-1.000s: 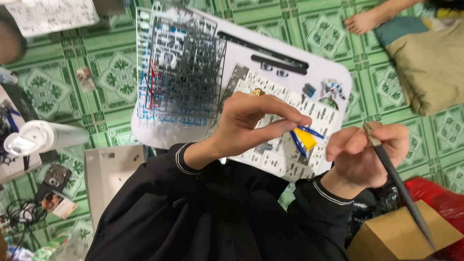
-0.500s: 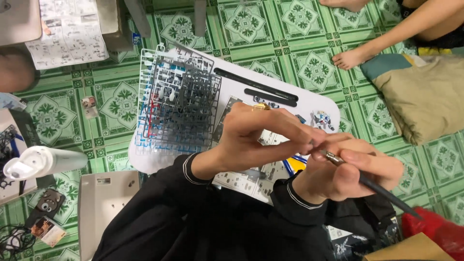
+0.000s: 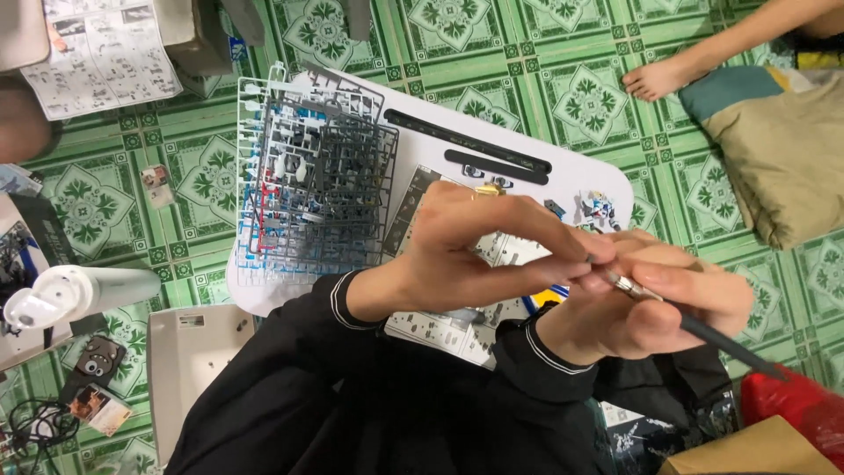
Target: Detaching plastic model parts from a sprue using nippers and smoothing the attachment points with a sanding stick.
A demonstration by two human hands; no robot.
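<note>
While fingertips meet: left hand (image 3: pixel 475 255) pinching something perhaps tiny, right hand (image 3: pixel 651 308) closed around dark tool (image 3: pixel 703 330).

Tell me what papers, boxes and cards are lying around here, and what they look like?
White printed instruction sheet: top left on the green floor tiles, black line drawings.
Second white instruction sheet: on the white board, under the hands, grey diagrams.
Brown cardboard box: bottom right corner, plain.
Small picture card: on the floor tiles, left of the plastic part frames, rectangular.
Small printed cards: bottom left, dark pictures.
</note>
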